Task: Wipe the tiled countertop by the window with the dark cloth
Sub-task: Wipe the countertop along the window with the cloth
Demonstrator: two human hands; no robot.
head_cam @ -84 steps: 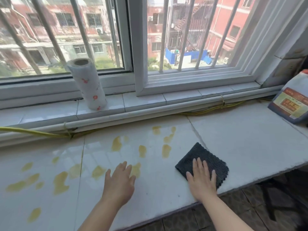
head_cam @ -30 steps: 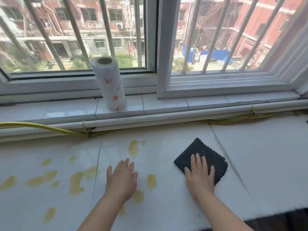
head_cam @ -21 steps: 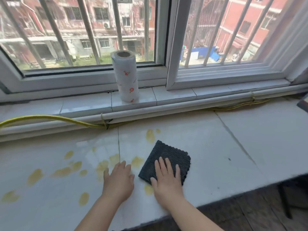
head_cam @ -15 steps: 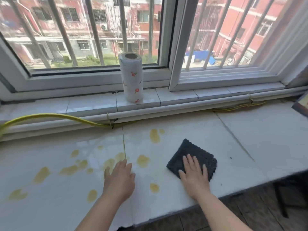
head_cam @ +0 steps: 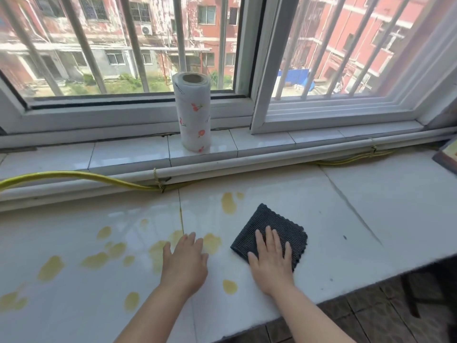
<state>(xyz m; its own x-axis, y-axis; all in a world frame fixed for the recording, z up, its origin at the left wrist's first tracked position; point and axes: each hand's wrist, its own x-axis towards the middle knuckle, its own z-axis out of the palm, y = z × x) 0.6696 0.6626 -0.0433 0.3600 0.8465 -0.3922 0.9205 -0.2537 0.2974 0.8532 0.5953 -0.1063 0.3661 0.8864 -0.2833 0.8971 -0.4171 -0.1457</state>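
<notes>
window [head_cam: 222, 45] fills the top of the view, white frame, vertical bars outside the glass, red brick buildings beyond. tiled countertop [head_cam: 371, 206] runs the full width below it, white glossy tiles with thin grout lines, front edge visible lower right with dark floor tiles under it. tiled sill [head_cam: 128, 154] sits one step higher between countertop and window frame. white pipe [head_cam: 272, 157] runs along the foot of the sill, and yellow hose [head_cam: 74, 175] follows it, tied to it with cord at two spots. paper towel roll [head_cam: 193, 112] stands upright on the sill, white with small red flower print, near the middle window post. edge of some printed packet [head_cam: 448, 154] pokes in at far right, too cropped to identify. yellow spill patches [head_cam: 228, 203] are scattered over the left and centre tiles, many blobs, one big one just behind the cloth, a small one between the two wrists. right-hand tiles look mostly clean apart from a few dark specks. dark cloth [head_cam: 274, 226] lies flat on the countertop right of centre, folded square, ribbed texture, turned corner-on like a diamond. right hand [head_cam: 270, 261] is palm down on the near half of the cloth, fingers straight and slightly spread, pressing flat, no pinch. left hand [head_cam: 184, 263] is palm down on the bare tile just left of the cloth, not touching it, fingers close together, thumb out to the side, fingertips over yellow patches. both forearms bare, coming in from the bottom edge.
</notes>
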